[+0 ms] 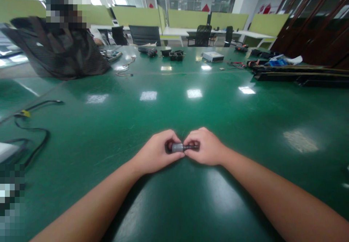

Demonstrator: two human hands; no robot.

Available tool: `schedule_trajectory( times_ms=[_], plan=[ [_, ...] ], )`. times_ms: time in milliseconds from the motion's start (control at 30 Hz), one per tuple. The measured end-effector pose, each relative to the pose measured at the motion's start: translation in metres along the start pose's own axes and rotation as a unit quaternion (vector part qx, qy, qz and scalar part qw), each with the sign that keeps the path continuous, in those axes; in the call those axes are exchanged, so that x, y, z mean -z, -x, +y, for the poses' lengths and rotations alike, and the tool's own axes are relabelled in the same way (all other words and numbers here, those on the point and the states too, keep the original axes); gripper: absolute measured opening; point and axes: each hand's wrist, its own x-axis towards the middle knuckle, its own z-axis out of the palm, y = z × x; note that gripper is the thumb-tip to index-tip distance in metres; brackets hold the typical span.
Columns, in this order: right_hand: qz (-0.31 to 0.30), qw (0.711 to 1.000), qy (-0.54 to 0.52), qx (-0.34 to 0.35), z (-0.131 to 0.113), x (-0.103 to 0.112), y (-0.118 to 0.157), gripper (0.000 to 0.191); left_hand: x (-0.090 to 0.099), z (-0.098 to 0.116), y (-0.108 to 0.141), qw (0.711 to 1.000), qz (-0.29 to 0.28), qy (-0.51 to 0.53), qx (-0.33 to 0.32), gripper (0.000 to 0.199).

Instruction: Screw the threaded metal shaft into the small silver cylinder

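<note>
In the lower middle of the head view, my two hands meet over the green table (163, 114). My left hand (155, 153) is closed, thumb and fingers curled round a small grey metal cylinder (177, 147) with a dark end. A thin dark ridged shaft (194, 147) extends from its right side, lying sideways. My right hand (208, 147) pinches this shaft between thumb and fingers. The fingertips of both hands nearly touch where cylinder and shaft join. The exact kind of the part is too small to make out.
A dark bag (68, 52) stands at the far left. Black cables (40, 129) lie along the left side. At the back are a white box (212, 56) and black parts (176, 55). Long black bars (300, 74) lie at the back right.
</note>
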Motion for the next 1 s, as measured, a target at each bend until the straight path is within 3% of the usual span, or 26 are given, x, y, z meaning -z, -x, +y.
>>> schedule_trajectory(
  times_ms=[1000],
  plan=[
    [-0.003, 0.998, 0.03, 0.054, 0.0027, 0.0082, 0.0024, 0.006, -0.0001, -0.0002, 0.0013, 1.0, -0.001, -0.005, -0.005, 0.022]
  ],
)
